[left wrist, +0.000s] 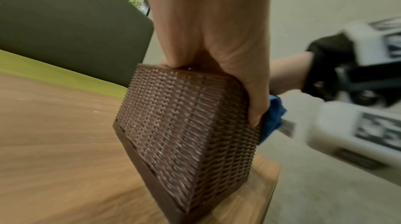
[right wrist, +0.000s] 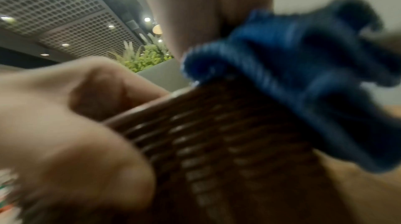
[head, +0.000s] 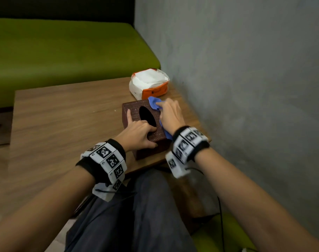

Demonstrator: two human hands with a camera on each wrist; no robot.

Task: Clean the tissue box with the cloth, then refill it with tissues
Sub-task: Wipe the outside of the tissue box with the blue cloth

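A brown woven tissue box [head: 135, 113] [left wrist: 186, 124] [right wrist: 228, 150] with a dark oval opening stands on the wooden table [head: 64, 113] near its right front corner. My left hand [head: 137, 132] [left wrist: 208, 39] grips the box's near edge, fingers hooked into the opening and thumb down the front side. My right hand [head: 170, 113] holds a bunched blue cloth [head: 155, 103] [right wrist: 303, 76] [left wrist: 272, 116] against the box's top right edge. An opened orange-and-white pack of tissues [head: 149, 83] lies behind the box by the wall.
A grey wall [head: 246, 70] runs close along the table's right side. A green bench [head: 64, 51] sits behind the table. My lap [head: 137, 215] is under the table's front edge, and cables hang from both wrist bands.
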